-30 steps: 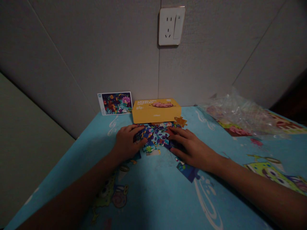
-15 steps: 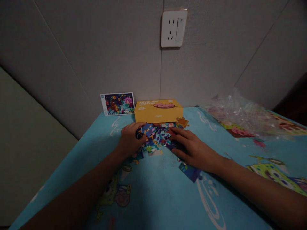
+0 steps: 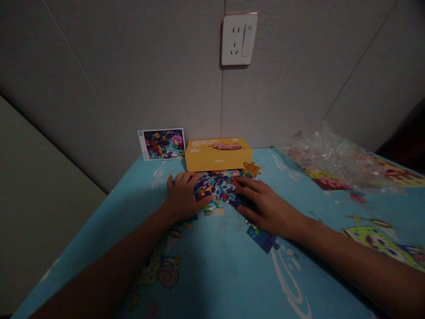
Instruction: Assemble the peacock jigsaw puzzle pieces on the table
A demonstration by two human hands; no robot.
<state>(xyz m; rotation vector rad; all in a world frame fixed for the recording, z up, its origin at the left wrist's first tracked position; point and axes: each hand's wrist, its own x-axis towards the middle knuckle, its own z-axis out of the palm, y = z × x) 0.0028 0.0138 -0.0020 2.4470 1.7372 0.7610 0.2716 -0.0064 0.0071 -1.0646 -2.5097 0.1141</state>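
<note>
A heap of colourful jigsaw puzzle pieces (image 3: 221, 188) lies on the blue tablecloth, right in front of a yellow puzzle box. My left hand (image 3: 184, 195) rests palm down at the heap's left side, its fingers and thumb apart around the nearest pieces. On the other side my right hand (image 3: 267, 208) lies with its fingers spread, the tips touching pieces at the heap's right edge. What lies under both palms is hidden. Close below my right hand is a dark blue puzzle piece (image 3: 261, 239). An orange puzzle piece (image 3: 251, 169) sits by the box's right corner.
The yellow box (image 3: 219, 155) stands against the wall, beside a leaning picture card (image 3: 162, 144) of a sea scene. Crumpled clear plastic (image 3: 338, 159) covers part of the right back of the table. A socket plate (image 3: 239, 40) is on the wall above the cloth (image 3: 226, 270).
My left hand has let go of a blue puzzle piece and spread out, its thumb reaching further right over the heap. My right hand stays practically where it was.
</note>
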